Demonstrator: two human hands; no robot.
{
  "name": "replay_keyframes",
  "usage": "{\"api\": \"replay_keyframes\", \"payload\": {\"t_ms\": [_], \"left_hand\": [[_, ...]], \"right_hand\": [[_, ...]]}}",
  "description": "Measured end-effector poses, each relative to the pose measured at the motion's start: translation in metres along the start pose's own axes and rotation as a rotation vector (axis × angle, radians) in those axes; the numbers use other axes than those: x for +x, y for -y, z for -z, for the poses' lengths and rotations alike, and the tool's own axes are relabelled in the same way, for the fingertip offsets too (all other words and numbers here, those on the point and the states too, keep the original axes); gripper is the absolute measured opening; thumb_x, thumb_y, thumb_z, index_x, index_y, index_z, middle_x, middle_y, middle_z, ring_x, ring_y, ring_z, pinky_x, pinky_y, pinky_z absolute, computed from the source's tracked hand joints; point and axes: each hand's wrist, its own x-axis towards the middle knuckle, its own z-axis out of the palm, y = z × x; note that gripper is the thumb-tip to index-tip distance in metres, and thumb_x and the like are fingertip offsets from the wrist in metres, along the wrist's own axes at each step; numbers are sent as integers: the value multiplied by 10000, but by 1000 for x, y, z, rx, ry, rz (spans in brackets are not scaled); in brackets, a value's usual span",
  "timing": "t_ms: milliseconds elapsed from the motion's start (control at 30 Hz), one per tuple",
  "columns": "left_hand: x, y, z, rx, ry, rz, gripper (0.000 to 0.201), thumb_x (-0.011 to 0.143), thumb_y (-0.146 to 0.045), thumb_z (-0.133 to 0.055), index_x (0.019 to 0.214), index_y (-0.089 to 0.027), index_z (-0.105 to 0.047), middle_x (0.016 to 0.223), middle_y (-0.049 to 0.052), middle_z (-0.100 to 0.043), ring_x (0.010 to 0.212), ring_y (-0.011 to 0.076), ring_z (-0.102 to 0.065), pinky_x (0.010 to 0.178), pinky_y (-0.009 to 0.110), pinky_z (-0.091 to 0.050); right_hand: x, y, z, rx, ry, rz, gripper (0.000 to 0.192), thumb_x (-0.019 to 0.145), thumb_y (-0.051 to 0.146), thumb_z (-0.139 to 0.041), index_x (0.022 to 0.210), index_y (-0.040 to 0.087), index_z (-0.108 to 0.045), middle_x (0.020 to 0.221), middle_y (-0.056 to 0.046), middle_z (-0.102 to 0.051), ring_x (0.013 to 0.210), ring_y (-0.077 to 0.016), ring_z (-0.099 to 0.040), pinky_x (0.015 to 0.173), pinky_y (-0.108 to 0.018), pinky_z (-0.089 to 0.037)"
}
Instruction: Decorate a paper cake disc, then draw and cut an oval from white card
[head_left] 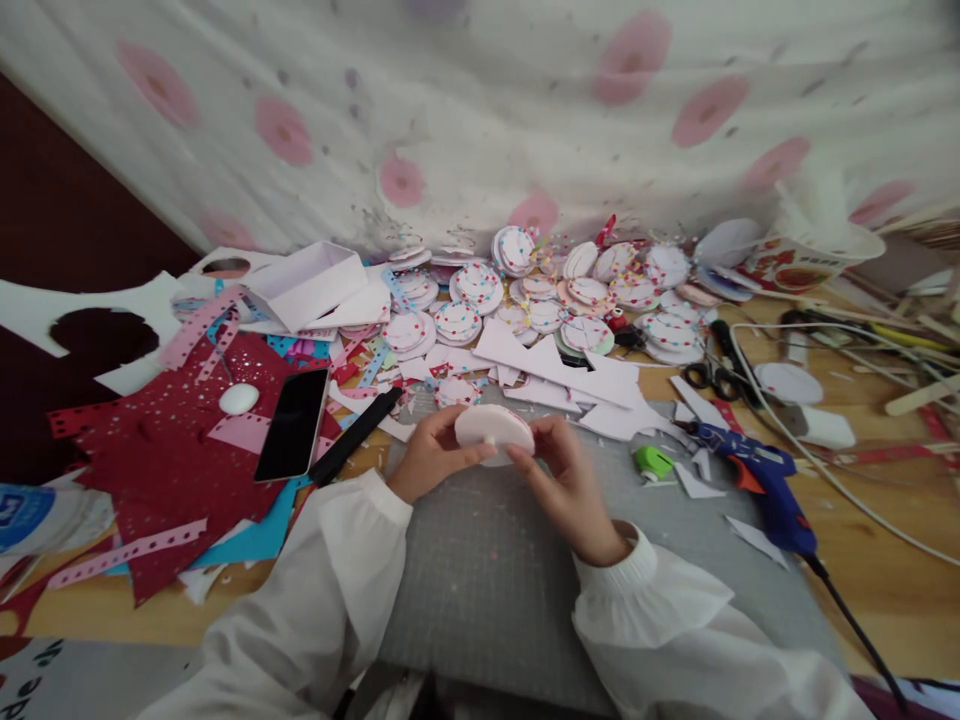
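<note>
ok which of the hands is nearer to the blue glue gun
Right. The right hand holds the right side of the white disc, left of the blue glue gun; the left hand holds the disc's left side, farther from the gun.

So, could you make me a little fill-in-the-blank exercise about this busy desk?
1. The left hand and the right hand both hold a disc whose upper face is ____.
2. The blue glue gun has a trigger coloured ____.
3. The phone lies to the ____ of both hands.
4. The largest blotches on the curtain are ____.

Missing words: white; orange; left; pink.
</note>
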Motion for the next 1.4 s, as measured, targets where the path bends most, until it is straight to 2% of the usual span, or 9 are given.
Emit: {"api": "replay_keyframes", "payload": {"t_ms": [267,667,900,1100,1233,1400], "left_hand": [[-2,-4,0,57,60,-10,409,609,-340,-849,913,-127,-677,829,35,-677,749,154,-587,720,275,-481],[-5,-3,5,211,82,-75,443,680,-434,-794,973,-117,-694,849,61,-685,749,172,-596,691,273,-496],[-5,-1,5,289,10,-120,457,655,-410,-813,979,-108,-701,844,71,-693,750,181,-603,692,277,-495],[0,1,5,174,70,16,499,609,-424,-835,985,-121,-709,879,68,-706,773,191,-617,698,295,-515],[1,2,5,73,103,43,574,565,-403,-862,1040,-134,-684,915,67,-699,797,194,-621,721,304,-511],[-2,0,4,119,100,24,433,640,-378,-825,956,-125,-670,829,36,-660,724,149,-577,662,253,-474]], "right_hand": [[0,6,3,-74,72,59,110,907,307,-587,965,218,-560,860,-24,-600,782,-164,-573,708,-300,-489],[-2,5,2,-82,64,50,104,897,317,-599,916,217,-577,801,-10,-594,727,-157,-559,666,-285,-475],[-2,3,1,-75,39,40,138,886,348,-613,874,216,-573,769,-6,-582,695,-157,-541,632,-284,-464],[-4,-2,-4,2,25,-47,192,877,398,-622,876,221,-546,764,-3,-568,669,-151,-530,588,-277,-456],[-5,-1,-5,5,-7,-50,201,870,402,-631,852,227,-536,758,0,-561,670,-150,-523,594,-277,-452],[-3,2,-3,-1,6,-40,197,862,392,-641,836,221,-548,738,4,-561,658,-147,-526,591,-277,-455]]}}
